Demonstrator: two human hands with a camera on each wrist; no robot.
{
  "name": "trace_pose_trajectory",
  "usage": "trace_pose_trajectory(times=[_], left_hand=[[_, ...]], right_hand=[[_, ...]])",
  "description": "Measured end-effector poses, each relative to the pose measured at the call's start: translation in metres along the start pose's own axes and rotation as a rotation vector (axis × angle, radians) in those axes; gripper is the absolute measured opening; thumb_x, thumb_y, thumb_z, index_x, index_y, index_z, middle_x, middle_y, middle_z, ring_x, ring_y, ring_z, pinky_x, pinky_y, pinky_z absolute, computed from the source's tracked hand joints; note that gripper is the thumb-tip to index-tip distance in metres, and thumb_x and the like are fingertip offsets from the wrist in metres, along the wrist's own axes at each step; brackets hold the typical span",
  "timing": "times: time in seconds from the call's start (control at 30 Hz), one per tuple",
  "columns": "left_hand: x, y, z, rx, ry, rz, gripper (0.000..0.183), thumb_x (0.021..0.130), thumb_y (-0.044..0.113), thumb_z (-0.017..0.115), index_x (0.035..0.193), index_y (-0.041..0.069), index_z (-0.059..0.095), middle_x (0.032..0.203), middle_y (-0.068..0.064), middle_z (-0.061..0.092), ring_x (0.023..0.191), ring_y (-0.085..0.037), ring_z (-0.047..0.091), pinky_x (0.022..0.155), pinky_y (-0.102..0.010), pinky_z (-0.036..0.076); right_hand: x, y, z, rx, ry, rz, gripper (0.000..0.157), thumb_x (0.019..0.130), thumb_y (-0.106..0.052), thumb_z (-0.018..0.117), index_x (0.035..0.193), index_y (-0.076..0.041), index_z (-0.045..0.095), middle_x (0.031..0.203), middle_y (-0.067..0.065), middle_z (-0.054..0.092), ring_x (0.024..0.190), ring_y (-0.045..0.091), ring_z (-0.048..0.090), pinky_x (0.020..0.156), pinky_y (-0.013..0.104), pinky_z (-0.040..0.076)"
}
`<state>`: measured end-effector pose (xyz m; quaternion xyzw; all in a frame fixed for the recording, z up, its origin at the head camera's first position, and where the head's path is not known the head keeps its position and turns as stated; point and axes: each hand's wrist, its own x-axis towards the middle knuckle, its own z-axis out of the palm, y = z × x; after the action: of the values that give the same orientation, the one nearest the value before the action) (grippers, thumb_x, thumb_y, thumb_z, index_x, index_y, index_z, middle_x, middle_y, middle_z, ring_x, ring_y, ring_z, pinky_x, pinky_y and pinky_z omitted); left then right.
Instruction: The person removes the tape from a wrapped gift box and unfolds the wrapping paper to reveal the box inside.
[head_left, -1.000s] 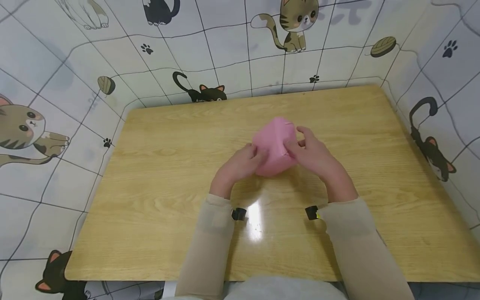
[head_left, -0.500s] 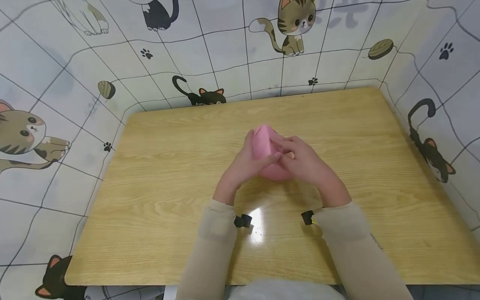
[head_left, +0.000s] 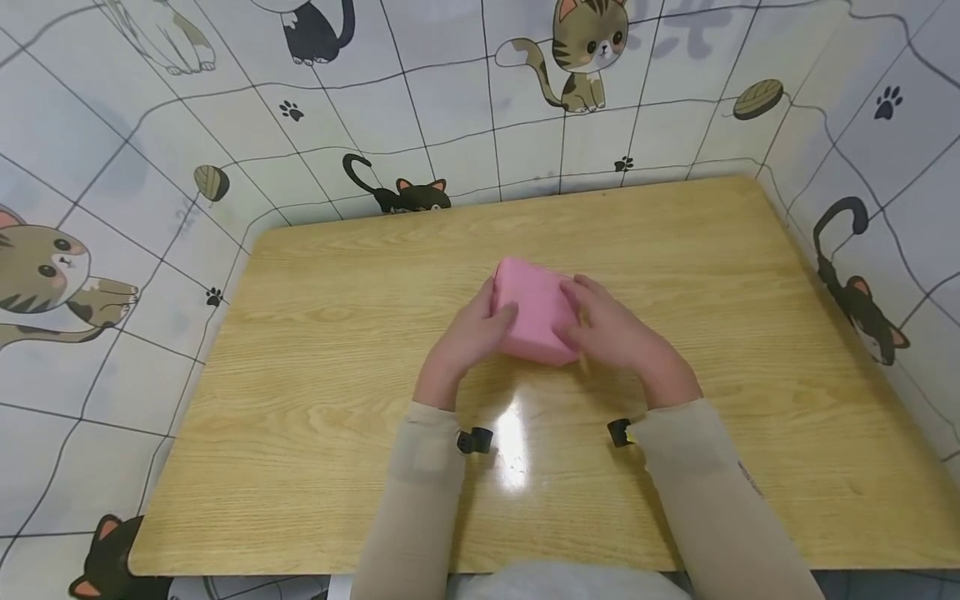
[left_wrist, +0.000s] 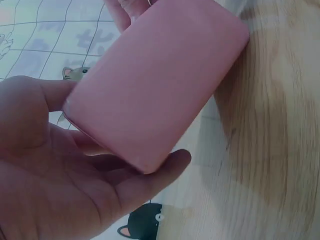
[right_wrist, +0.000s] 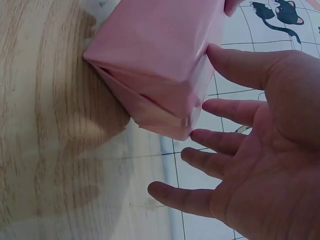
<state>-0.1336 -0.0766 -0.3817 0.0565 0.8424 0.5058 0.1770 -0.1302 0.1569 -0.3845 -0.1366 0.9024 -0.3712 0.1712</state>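
Note:
A pink paper-wrapped box (head_left: 534,312) is held tilted between both hands above the middle of the table. My left hand (head_left: 468,337) grips its left end, thumb on the near face; in the left wrist view the fingers (left_wrist: 150,182) reach round behind and beneath the end. At the other end my right hand (head_left: 611,325) touches the box with its thumb and fingertips. The right wrist view shows those fingers (right_wrist: 222,107) spread and fairly straight, with the lower ones off the box. Folded paper flaps (right_wrist: 150,107) show on the right end.
The wooden table (head_left: 337,375) extends on all sides of the hands. Cat-patterned walls (head_left: 450,92) stand behind it and at both sides. Small black wrist cameras (head_left: 475,440) stick out from the sleeves.
The box has been turned over between the hands, so a broad smooth face now shows towards the head camera. Both hands have shifted their hold, the right fingers drawing back to the right end.

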Motion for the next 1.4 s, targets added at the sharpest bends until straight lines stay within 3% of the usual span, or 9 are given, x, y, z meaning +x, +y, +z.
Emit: trace_pose_trajectory(times=[0.17, 0.27, 0.4, 0.53, 0.73, 1.4], left_hand=[[-0.001, -0.007, -0.005, 0.134, 0.001, -0.084, 0.062, 0.111, 0.035, 0.048, 0.161, 0.0, 0.039, 0.155, -0.02, 0.057, 0.139, -0.031, 0.058, 0.119, -0.049, 0.048], [0.0, -0.01, -0.004, 0.17, -0.026, -0.103, 0.063, 0.11, 0.034, 0.055, 0.161, 0.0, 0.039, 0.158, -0.02, 0.055, 0.144, -0.033, 0.057, 0.119, -0.049, 0.049], [0.003, -0.013, 0.001, 0.173, -0.06, -0.091, 0.071, 0.108, 0.032, 0.06, 0.167, 0.007, 0.031, 0.162, -0.019, 0.052, 0.148, -0.034, 0.054, 0.12, -0.049, 0.048], [0.005, -0.01, 0.007, 0.192, -0.051, -0.08, 0.069, 0.108, 0.032, 0.06, 0.167, 0.01, 0.032, 0.162, -0.017, 0.052, 0.148, -0.034, 0.054, 0.121, -0.05, 0.047], [0.006, -0.005, 0.01, 0.205, -0.062, -0.09, 0.067, 0.11, 0.029, 0.058, 0.167, 0.008, 0.031, 0.162, -0.018, 0.052, 0.149, -0.033, 0.053, 0.122, -0.05, 0.046], [0.01, -0.009, 0.011, 0.168, -0.05, -0.104, 0.067, 0.11, 0.029, 0.057, 0.168, 0.01, 0.03, 0.163, -0.018, 0.051, 0.15, -0.032, 0.052, 0.124, -0.049, 0.044]], right_hand=[[0.003, 0.005, 0.003, 0.014, -0.018, 0.006, 0.081, 0.107, -0.032, 0.062, 0.171, -0.007, 0.018, 0.18, 0.02, -0.002, 0.166, 0.047, 0.006, 0.133, 0.066, 0.013], [0.004, 0.007, 0.004, 0.013, -0.03, 0.009, 0.083, 0.108, -0.033, 0.061, 0.171, -0.008, 0.015, 0.18, 0.017, -0.007, 0.167, 0.045, 0.003, 0.133, 0.065, 0.011], [0.005, 0.008, 0.005, -0.011, -0.03, 0.02, 0.086, 0.108, -0.037, 0.06, 0.171, -0.008, 0.01, 0.18, 0.014, -0.013, 0.166, 0.046, 0.002, 0.133, 0.065, 0.012], [0.003, 0.006, 0.004, -0.047, -0.044, 0.043, 0.091, 0.108, -0.043, 0.06, 0.171, -0.006, 0.006, 0.178, 0.014, -0.02, 0.165, 0.049, 0.001, 0.132, 0.066, 0.013], [-0.001, -0.007, 0.004, -0.117, -0.1, 0.076, 0.102, 0.106, -0.049, 0.062, 0.168, 0.004, 0.0, 0.172, 0.025, -0.028, 0.162, 0.054, 0.007, 0.131, 0.064, 0.018], [0.001, -0.012, 0.002, -0.162, -0.191, 0.078, 0.101, 0.111, -0.049, 0.051, 0.165, 0.005, -0.014, 0.167, 0.028, -0.039, 0.157, 0.058, 0.024, 0.129, 0.064, 0.028]])
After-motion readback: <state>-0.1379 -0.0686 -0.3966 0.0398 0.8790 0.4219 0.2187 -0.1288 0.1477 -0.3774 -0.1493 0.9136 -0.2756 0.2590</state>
